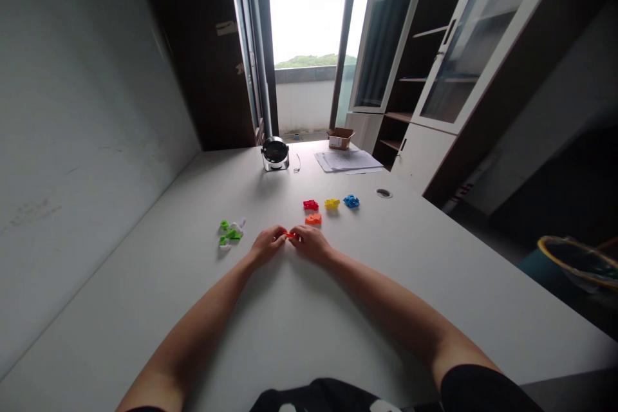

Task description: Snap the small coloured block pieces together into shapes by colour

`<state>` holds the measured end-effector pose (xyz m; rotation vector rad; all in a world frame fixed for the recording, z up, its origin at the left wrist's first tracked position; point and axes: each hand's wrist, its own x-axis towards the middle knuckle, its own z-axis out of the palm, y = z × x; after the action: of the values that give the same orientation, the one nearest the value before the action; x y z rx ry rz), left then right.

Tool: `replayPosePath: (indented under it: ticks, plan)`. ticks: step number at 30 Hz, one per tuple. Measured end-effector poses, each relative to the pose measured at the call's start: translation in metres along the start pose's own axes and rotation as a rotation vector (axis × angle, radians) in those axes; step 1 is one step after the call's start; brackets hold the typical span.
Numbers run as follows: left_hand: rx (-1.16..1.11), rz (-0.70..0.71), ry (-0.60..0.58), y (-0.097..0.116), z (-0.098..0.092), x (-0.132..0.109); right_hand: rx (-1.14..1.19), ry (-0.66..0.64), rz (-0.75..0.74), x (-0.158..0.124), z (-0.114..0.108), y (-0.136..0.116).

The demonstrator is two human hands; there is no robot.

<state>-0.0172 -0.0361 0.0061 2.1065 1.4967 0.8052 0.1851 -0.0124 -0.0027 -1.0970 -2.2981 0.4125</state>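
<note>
Over the middle of the white table my left hand (269,242) and my right hand (309,242) meet at the fingertips. Between them is a small orange plastic piece (290,235), pinched from both sides; its exact shape is mostly covered by fingers. Just beyond my right hand lies an orange piece or small cluster (313,219). Behind that sit a red cluster (310,205), a yellow cluster (332,204) and a blue cluster (351,201). To the left of my left hand, green pieces (234,235) lie loosely mixed with white pieces (225,247).
A round black device on a stand (275,153) is at the table's far side, with a short thin cord (297,163) beside it. Papers (347,161) and an open cardboard box (340,138) lie back right, near a cable hole (384,193). A wall (96,141) borders the left edge.
</note>
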Motion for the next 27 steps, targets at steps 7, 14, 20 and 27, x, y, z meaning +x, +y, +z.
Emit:
replayPosePath:
  ticks: [7, 14, 20, 27]
  plan:
    - [0.002, -0.002, -0.003, 0.0005, 0.0003, -0.0004, -0.007, 0.003, 0.001, 0.0002, 0.0012, 0.0015]
    - [-0.001, 0.007, -0.007, 0.0007, -0.0007, -0.0005, -0.005, 0.009, -0.009, 0.0005, 0.0033, 0.0039]
    - [0.0, -0.003, -0.01, 0.0005, -0.0005, -0.0002, -0.007, 0.005, -0.011, 0.0008, 0.0042, 0.0046]
    - [0.0, -0.011, -0.014, 0.0002, -0.0005, -0.0004, -0.009, 0.01, -0.019, 0.0005, 0.0038, 0.0045]
